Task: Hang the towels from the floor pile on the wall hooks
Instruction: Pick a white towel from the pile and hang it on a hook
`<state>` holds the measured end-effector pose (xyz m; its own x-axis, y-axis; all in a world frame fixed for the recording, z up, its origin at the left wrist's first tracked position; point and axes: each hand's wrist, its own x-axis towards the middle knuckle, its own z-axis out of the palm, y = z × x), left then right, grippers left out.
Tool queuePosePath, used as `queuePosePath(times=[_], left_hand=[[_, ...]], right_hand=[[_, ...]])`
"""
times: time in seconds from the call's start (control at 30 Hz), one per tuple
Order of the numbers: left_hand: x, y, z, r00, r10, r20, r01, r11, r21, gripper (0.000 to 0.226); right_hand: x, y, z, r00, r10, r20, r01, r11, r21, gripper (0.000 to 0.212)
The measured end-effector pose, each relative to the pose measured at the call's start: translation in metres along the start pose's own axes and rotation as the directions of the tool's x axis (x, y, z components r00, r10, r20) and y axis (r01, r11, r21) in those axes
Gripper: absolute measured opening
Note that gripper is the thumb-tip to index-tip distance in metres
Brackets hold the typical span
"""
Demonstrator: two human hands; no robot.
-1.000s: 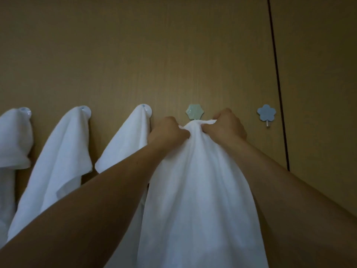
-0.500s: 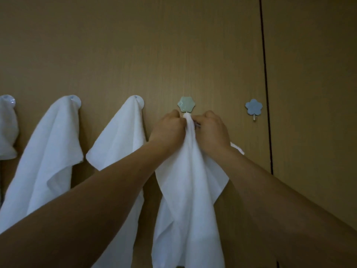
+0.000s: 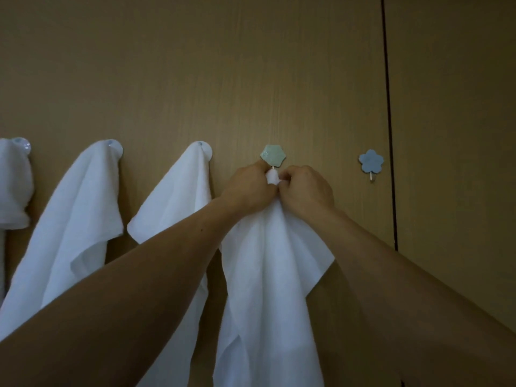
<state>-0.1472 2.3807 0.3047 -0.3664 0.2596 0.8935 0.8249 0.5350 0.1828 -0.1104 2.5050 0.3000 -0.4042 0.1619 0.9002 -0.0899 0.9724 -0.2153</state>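
Observation:
A white towel (image 3: 268,289) hangs down from both my hands, its top bunched right under the green hexagon hook (image 3: 273,155). My left hand (image 3: 250,188) pinches the bunched top from the left, its thumb touching the hook. My right hand (image 3: 305,188) grips the same bunch from the right. A blue flower hook (image 3: 370,162) to the right carries nothing. Three white towels hang on round hooks to the left: one (image 3: 173,208) beside my left arm, one (image 3: 72,224) further left, one (image 3: 12,185) at the frame's edge. The floor pile is out of view.
The hooks sit in a row on a brown wooden wall (image 3: 223,65). A dark vertical seam (image 3: 389,121) runs down just right of the blue flower hook.
Both hands have drawn the towel's top together into a narrow bunch and brought it up against the green hook's pin. The towel now hangs narrower.

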Motion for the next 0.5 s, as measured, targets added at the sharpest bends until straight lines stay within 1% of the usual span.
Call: queuePosePath(times=[0.03, 0.07, 0.1, 0.13, 0.2, 0.23, 0.27, 0.33, 0.37, 0.43, 0.5], left_hand=[[0.000, 0.001, 0.000, 1.000, -0.030, -0.010, 0.029, 0.999, -0.016, 0.026], [0.000, 0.002, 0.000, 0.998, -0.056, -0.015, 0.055, 0.998, -0.038, 0.023], [-0.001, 0.004, 0.000, 0.997, -0.081, -0.020, 0.080, 0.995, -0.060, 0.020], [-0.003, 0.006, 0.002, 0.995, -0.096, -0.028, 0.093, 0.992, -0.081, 0.018], [-0.012, 0.009, 0.006, 0.990, -0.124, -0.061, 0.118, 0.989, -0.088, 0.012], [-0.019, 0.010, 0.010, 0.986, -0.138, -0.092, 0.130, 0.988, -0.085, 0.012], [-0.027, 0.009, 0.015, 0.981, -0.147, -0.129, 0.134, 0.986, -0.103, 0.011], [-0.042, 0.007, 0.025, 0.968, -0.172, -0.185, 0.138, 0.973, -0.187, 0.010], [-0.048, 0.006, 0.028, 0.963, -0.184, -0.197, 0.137, 0.964, -0.228, 0.013], [-0.058, 0.001, 0.032, 0.957, -0.213, -0.196, 0.144, 0.938, -0.315, 0.018], [-0.067, -0.002, 0.032, 0.952, -0.265, -0.151, 0.186, 0.897, -0.402, 0.020]], right_hand=[[0.000, -0.001, 0.000, 1.000, 0.019, 0.017, -0.018, 1.000, -0.012, 0.021], [-0.002, -0.002, 0.001, 0.999, 0.029, 0.026, -0.028, 0.999, -0.017, 0.025], [-0.005, -0.003, 0.003, 0.999, 0.027, 0.024, -0.026, 0.999, -0.018, 0.026], [-0.009, -0.003, 0.004, 1.000, 0.008, 0.009, -0.008, 1.000, -0.020, 0.023], [-0.021, -0.002, 0.011, 0.996, -0.059, -0.066, 0.056, 0.997, -0.045, 0.018], [-0.028, -0.001, 0.016, 0.990, -0.088, -0.109, 0.083, 0.995, -0.046, 0.020], [-0.036, 0.000, 0.020, 0.986, -0.100, -0.134, 0.099, 0.995, -0.011, 0.025], [-0.050, 0.002, 0.025, 0.986, -0.089, -0.144, 0.110, 0.983, 0.146, 0.029], [-0.055, 0.003, 0.026, 0.988, -0.068, -0.137, 0.097, 0.970, 0.223, 0.029], [-0.063, 0.006, 0.026, 0.995, -0.003, -0.100, 0.035, 0.949, 0.314, 0.029], [-0.071, 0.006, 0.022, 0.998, 0.032, -0.060, -0.007, 0.924, 0.383, 0.031]])
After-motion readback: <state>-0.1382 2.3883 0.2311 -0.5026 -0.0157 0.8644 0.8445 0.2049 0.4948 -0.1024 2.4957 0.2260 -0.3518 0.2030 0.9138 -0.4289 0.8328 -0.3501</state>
